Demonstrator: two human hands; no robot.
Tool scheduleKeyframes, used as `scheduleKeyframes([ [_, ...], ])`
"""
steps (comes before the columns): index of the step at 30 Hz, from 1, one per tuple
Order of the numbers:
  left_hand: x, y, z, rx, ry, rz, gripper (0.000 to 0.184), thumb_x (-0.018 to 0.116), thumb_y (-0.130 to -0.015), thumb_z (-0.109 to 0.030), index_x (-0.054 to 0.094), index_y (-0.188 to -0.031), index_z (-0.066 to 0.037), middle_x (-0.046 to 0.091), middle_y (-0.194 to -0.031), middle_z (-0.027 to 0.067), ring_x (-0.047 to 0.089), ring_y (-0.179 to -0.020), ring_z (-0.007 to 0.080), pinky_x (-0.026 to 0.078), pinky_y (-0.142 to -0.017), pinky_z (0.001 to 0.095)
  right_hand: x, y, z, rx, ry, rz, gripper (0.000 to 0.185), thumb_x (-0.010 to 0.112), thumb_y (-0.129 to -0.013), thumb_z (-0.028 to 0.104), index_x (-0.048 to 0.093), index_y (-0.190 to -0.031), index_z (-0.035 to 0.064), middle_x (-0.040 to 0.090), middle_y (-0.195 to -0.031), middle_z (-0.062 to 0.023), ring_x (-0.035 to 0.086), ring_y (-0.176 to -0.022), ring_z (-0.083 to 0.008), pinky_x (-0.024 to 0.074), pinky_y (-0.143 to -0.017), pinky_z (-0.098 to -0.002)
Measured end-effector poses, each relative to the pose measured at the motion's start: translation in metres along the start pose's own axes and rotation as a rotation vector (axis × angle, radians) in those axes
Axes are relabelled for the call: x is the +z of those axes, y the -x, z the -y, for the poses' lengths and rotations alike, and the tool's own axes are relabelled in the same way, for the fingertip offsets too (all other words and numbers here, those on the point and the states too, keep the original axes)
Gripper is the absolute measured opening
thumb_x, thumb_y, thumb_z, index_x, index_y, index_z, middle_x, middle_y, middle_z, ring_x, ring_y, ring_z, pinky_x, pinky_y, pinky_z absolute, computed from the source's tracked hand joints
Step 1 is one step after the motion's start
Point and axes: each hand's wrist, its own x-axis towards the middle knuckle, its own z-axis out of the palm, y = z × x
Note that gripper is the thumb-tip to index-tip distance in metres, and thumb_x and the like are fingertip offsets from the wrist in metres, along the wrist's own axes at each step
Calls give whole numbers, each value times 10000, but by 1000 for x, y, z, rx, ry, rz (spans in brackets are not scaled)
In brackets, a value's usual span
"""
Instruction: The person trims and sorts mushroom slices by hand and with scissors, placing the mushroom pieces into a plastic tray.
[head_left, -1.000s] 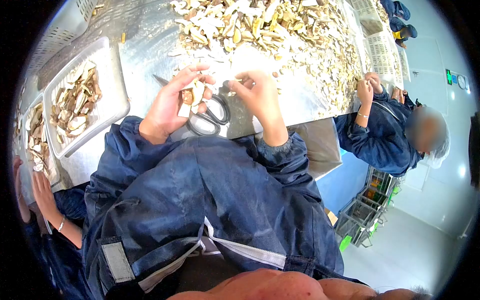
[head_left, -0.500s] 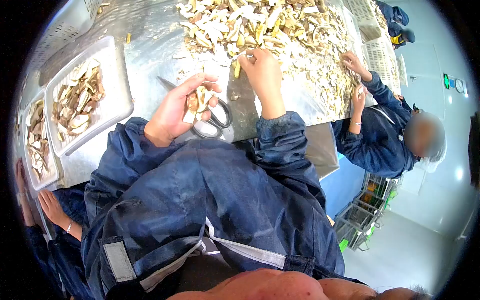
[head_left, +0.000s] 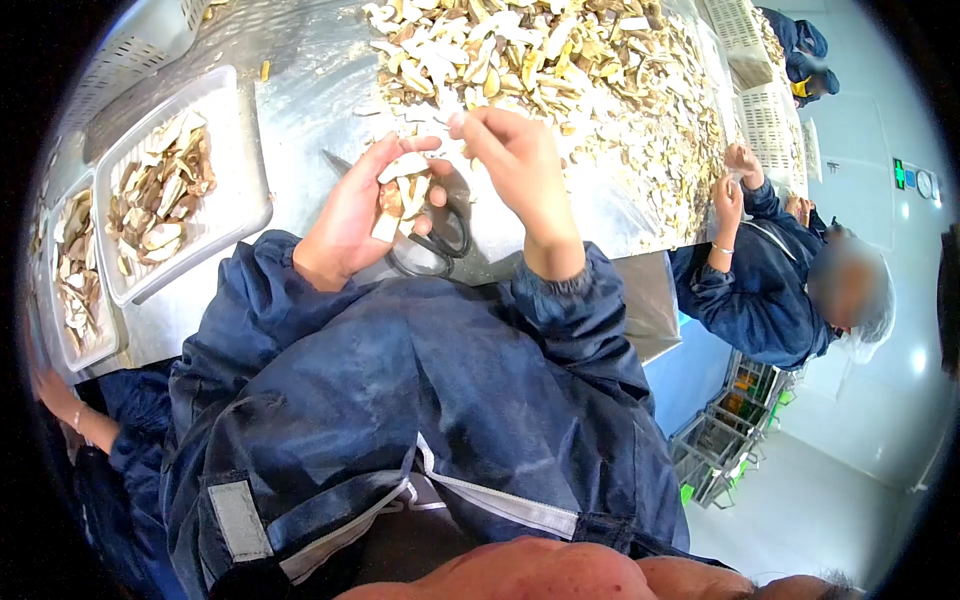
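My left hand point(head_left: 345, 215) is curled palm-up around several sliced mushrooms point(head_left: 402, 195), pale with brown edges. Beneath and beside it, on the metal table point(head_left: 300, 110), lie scissors point(head_left: 458, 235) with black handles, partly hidden by the hand. To the right, my right hand point(head_left: 525, 175) hovers over the table with thumb and fingers pinched together. A pale blur shows at its fingertips, too small to name. Just beyond both hands spreads a large heap of mushroom slices point(head_left: 540, 60).
On the left stand a white tray point(head_left: 255, 190) and another tray point(head_left: 112, 340), both holding mushroom slices. White perforated baskets point(head_left: 770, 125) line the far right. A co-worker point(head_left: 770, 280) works at the right, and another person's hand point(head_left: 60, 395) shows at lower left.
My right hand has drawn back from a yellowish slice on the table and moved slightly toward my left hand. The slices in my left hand have shifted. The co-worker's hands at right came together.
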Motion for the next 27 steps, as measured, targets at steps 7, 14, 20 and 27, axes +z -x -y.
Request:
scheduleKeyframes([
  [7,-7,1,-1,-26,-2,5,356,417,-1056,-335,570,-1219,-57,652,-1049,100,640,-826,180,513,-529,280,16,-38,-55,-167,718,-386,249,742,-803,269,702,-884,37,655,-823,-127,656,-761,-310,507,-660,-403],
  [14,-9,-1,-1,9,-20,-35,341,409,-1055,-315,573,-1204,-57,648,-1053,88,630,-832,168,510,-540,271,-2,-13,-53,-15,547,-226,209,702,-822,239,692,-884,39,652,-841,-146,656,-774,-353,515,-692,-442],
  [20,-10,-1,0,42,-30,-32,343,400,-1057,-317,568,-1206,-58,647,-1055,89,628,-821,172,504,-540,275,-13,-4,-51,-41,355,-255,214,685,-868,224,715,-920,19,673,-766,-162,654,-690,-295,499,-642,-380],
  [27,-8,1,-2,48,-38,-30,345,392,-1059,-314,566,-1219,-63,650,-1051,86,631,-823,175,509,-559,279,-13,-2,-51,126,13,-119,260,701,-910,242,710,-935,-17,673,-725,-60,580,-640,-116,451,-585,-283],
])
